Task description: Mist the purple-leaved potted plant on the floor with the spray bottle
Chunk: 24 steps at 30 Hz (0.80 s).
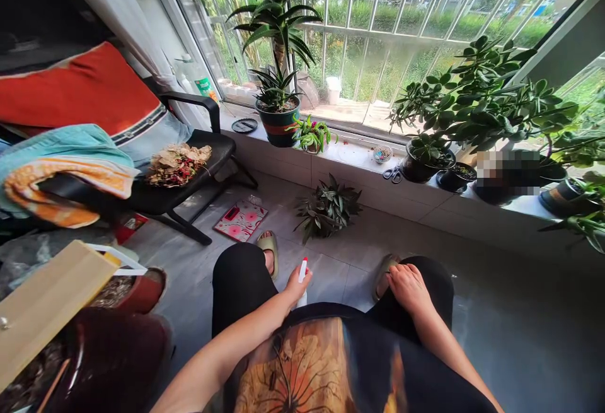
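My left hand (296, 285) is closed round a white spray bottle (302, 271) with a red nozzle tip, held between my knees. Most of the bottle's body is hidden by the hand and my shirt. My right hand (410, 284) lies on my right knee with its fingers resting over the black trousers, holding nothing that I can see. On the floor in front of me, beyond both hands, sits a dark-leaved plant (328, 208); no pot shows beneath its leaves.
Potted plants line the windowsill, among them a tall spiky one (278, 126) and a jade plant (428, 161). Scissors (392, 175) lie on the sill. At left stand a black chair (184, 192) with dried flowers (177, 166) and a dark red pot (118, 350). A pink scale (241, 219) lies on the floor.
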Available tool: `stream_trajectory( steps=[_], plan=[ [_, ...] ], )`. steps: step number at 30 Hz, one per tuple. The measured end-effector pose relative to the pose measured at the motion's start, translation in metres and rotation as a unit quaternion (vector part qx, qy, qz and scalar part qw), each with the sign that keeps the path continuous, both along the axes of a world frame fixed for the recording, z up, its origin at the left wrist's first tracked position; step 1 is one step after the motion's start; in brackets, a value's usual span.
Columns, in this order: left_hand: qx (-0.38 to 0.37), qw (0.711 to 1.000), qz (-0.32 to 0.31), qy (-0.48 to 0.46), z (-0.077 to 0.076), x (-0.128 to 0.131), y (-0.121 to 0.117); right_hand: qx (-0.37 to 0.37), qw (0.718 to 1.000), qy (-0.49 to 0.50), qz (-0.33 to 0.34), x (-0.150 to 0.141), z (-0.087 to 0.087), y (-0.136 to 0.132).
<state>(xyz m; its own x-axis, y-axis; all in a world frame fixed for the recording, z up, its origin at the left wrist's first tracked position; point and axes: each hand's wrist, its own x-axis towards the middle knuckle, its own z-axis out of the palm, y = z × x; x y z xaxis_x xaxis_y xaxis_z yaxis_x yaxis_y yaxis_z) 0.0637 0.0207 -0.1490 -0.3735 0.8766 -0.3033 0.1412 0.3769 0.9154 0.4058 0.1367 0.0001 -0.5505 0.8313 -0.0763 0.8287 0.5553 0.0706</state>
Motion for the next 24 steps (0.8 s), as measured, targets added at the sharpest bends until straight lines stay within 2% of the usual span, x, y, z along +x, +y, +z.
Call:
stream_trajectory(
  steps=[7,17,24],
  plan=[
    [0.038,0.998,-0.038,-0.043,0.005,0.0,-0.001,-0.003,1.0,-0.008,0.007,-0.002,0.0,0.001],
    [0.076,0.986,-0.147,-0.012,0.022,0.002,0.007,0.005,1.0,-0.01,0.009,-0.003,-0.005,0.0],
    [0.093,0.978,-0.186,0.017,0.028,0.006,0.012,0.002,1.0,0.001,0.006,-0.001,-0.004,-0.001]
  ],
)
